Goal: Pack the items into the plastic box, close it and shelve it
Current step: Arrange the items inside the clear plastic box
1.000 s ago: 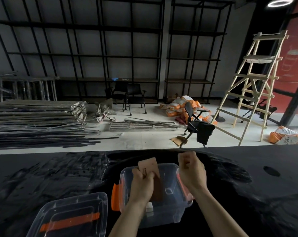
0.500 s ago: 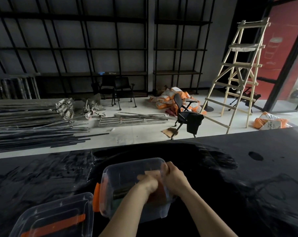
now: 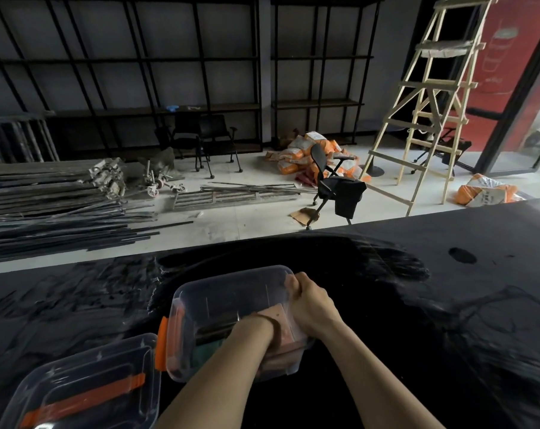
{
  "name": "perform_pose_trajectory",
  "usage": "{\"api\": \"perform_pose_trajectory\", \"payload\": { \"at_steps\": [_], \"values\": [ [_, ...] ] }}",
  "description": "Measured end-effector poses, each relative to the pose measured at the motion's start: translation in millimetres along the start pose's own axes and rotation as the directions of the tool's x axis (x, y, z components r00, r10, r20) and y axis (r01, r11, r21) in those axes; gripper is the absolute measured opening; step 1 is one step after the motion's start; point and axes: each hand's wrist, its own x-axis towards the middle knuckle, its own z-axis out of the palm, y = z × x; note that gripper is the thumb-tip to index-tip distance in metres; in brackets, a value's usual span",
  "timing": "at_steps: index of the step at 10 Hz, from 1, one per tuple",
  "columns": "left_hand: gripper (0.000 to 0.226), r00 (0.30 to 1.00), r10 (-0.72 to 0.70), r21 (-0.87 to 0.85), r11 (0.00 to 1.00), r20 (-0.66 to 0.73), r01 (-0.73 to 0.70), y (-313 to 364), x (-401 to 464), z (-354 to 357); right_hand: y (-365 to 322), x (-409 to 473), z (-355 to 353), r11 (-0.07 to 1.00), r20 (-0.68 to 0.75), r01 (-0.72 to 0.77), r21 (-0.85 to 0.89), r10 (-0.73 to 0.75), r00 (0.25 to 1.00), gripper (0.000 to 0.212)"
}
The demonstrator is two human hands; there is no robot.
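Note:
A clear plastic box [image 3: 228, 292] with an orange side latch [image 3: 162, 339] stands open on the black table. My left hand [image 3: 262, 335] reaches down inside it at the right end, against a brown card [image 3: 279, 315] that stands along the wall; its fingers are mostly hidden. My right hand [image 3: 312, 301] grips the box's right rim from outside. Something green [image 3: 206, 351] and dark items lie in the bottom. The clear lid [image 3: 85, 382] with an orange handle lies on the table to the lower left, touching the box.
The black table [image 3: 417, 320] ends at a far edge. Beyond it are metal bars [image 3: 51, 209], an office chair [image 3: 333, 184], a wooden ladder [image 3: 429, 97], orange sacks [image 3: 305, 150] and black shelving racks [image 3: 200, 60] along the back wall.
The brown card has gone from above the box down into its right end with my left hand. My right hand dropped from the air onto the box's right rim.

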Motion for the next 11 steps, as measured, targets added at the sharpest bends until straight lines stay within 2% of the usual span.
{"api": "perform_pose_trajectory", "payload": {
  "at_steps": [1,2,3,4,6,7,8,9,10,11],
  "values": [
    [0.056,0.953,0.229,-0.272,0.947,0.199,-0.171,-38,-8,-29,1,1,1,1.000,0.000,0.000,-0.002,0.000,1.000,0.044],
    [0.038,0.967,0.230,-0.557,0.820,0.109,-0.132,-70,-52,-60,1,1,1,1.000,-0.001,-0.007,-0.004,0.007,1.000,0.045],
    [0.054,0.922,0.325,-0.607,0.783,0.209,-0.138,-95,-79,-78,-1,1,0,1.000,0.001,-0.015,-0.016,0.015,1.000,0.046],
    [0.044,0.955,0.235,-0.657,0.752,0.180,-0.061,-110,-92,-96,-2,0,-1,0.999,-0.002,-0.025,-0.042,0.025,1.000,0.046],
    [0.015,0.855,0.506,-0.688,0.662,0.117,-0.297,-130,-105,-119,-3,0,-1,0.997,0.000,-0.027,-0.074,0.027,1.000,0.048],
    [0.036,0.779,0.597,-0.666,0.662,0.192,-0.343,-131,-105,-114,-2,1,-1,0.997,-0.003,-0.029,-0.071,0.029,1.000,0.047],
    [0.041,0.728,0.659,-0.625,0.653,0.190,-0.428,-122,-101,-112,-1,3,0,0.997,0.000,-0.034,-0.067,0.034,0.999,0.047],
    [0.009,0.720,0.661,-0.619,0.660,0.210,-0.426,-114,-98,-112,1,5,2,0.997,-0.006,-0.023,-0.069,0.023,1.000,0.047],
    [0.021,0.699,0.670,-0.624,0.662,0.247,-0.414,-112,-100,-120,1,5,4,0.998,-0.010,-0.013,-0.064,0.013,1.000,0.046],
    [0.043,0.692,0.683,-0.558,0.677,0.234,-0.480,-114,-104,-122,0,5,3,0.996,-0.013,-0.015,-0.084,0.014,1.000,0.047]
  ]
}}
